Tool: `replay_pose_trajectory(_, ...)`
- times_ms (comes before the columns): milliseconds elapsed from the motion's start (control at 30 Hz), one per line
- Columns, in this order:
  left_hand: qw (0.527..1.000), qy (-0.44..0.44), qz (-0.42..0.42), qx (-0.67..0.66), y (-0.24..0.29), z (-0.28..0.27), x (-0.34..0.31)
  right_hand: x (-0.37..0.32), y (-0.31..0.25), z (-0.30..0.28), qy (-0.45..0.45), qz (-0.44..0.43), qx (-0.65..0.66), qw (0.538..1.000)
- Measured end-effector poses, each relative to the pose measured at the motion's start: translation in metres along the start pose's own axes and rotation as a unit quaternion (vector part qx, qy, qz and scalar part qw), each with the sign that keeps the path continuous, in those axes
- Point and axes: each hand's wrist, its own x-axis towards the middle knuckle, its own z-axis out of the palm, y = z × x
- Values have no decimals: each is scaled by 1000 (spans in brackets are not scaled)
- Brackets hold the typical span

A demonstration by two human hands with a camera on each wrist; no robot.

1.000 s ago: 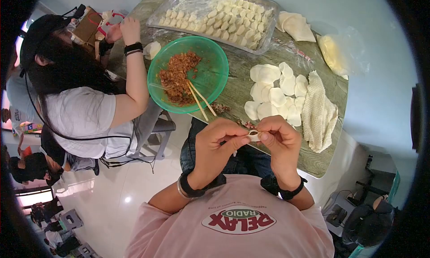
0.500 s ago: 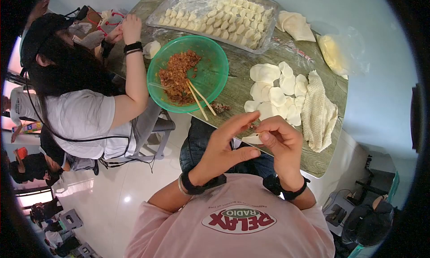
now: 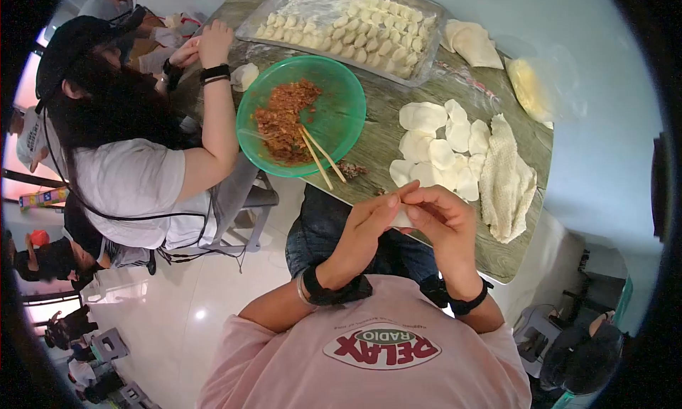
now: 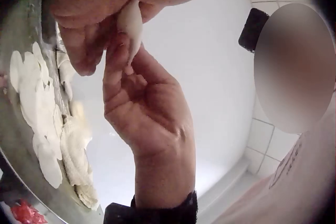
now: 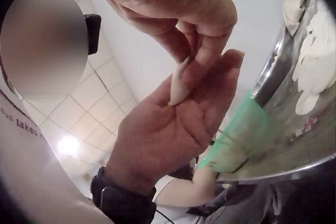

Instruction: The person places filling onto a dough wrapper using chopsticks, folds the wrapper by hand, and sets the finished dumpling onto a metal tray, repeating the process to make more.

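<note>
A folded white dumpling (image 3: 401, 218) is held between the two hands, over the table's near edge. My right hand (image 3: 449, 228) pinches it between thumb and curled fingers, as the right wrist view shows at the dumpling (image 5: 180, 83). My left hand (image 3: 357, 231) lies alongside with its fingers fairly straight, the dumpling's lower end against its palm side in the right wrist view. In the left wrist view the dumpling (image 4: 131, 27) looks closed along its edge. Beyond the hands lie several overlapping round dough wrappers (image 3: 442, 153).
A green bowl (image 3: 348, 89) of meat filling with chopsticks (image 3: 317, 160) stands left. Behind it is a metal tray (image 3: 298, 0) with rows of dumplings. A crumpled cloth (image 3: 506, 181) lies right of the wrappers, a dough piece (image 3: 470, 43) farther back. Another person (image 3: 128, 167) sits at left.
The left hand let go of the dumpling and moved away, then came back beside it. The right hand has kept its pinch on the dumpling throughout.
</note>
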Motion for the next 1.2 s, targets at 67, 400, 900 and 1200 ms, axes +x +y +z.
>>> replay_pose_trajectory(67, 1000, 9, -5, -11, 0, 1, -1, 1, -1, 2, 1, 3, 2, 1000)
replay_pose_trajectory(400, 993, 58, -72, -75, -7, -11, 2, 9, 13, -6, 91, -114, -153, 977)
replay_pose_trajectory(900, 964, 129, -37, -228, -4, 27, 11, 18, 31, 7, 6, 155, 195, 968)
replay_pose_trajectory(1200, 984, 161, 33, -64, -17, 30, 7, 12, 31, 26, 72, 57, 192, 977)
